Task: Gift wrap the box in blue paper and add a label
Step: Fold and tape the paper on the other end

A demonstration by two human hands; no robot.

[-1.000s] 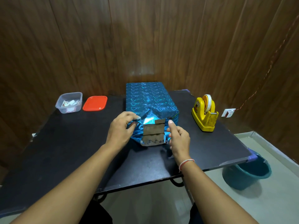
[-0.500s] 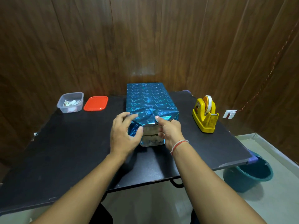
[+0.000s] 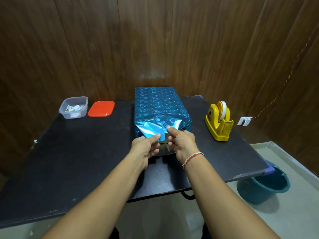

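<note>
A long box (image 3: 158,104) covered in shiny blue heart-patterned paper lies lengthwise in the middle of the black table (image 3: 72,157). At its near end the paper flaps (image 3: 150,128) are folded partway over, and a strip of brown cardboard still shows between my hands. My left hand (image 3: 145,147) pinches the left flap with thumb and fingers. My right hand (image 3: 181,143) pinches the paper at the right of the near end, thumb on top. A thread band sits on my right wrist.
A yellow tape dispenser (image 3: 218,121) stands on the table to the right of the box. A clear tub (image 3: 73,107) with small labels and its red lid (image 3: 101,108) sit at the far left. A teal bucket (image 3: 264,187) stands on the floor below the right edge.
Both hands have drawn the side flaps inward over the box's near end; less cardboard shows. My right hand moved from the right edge toward the centre.
</note>
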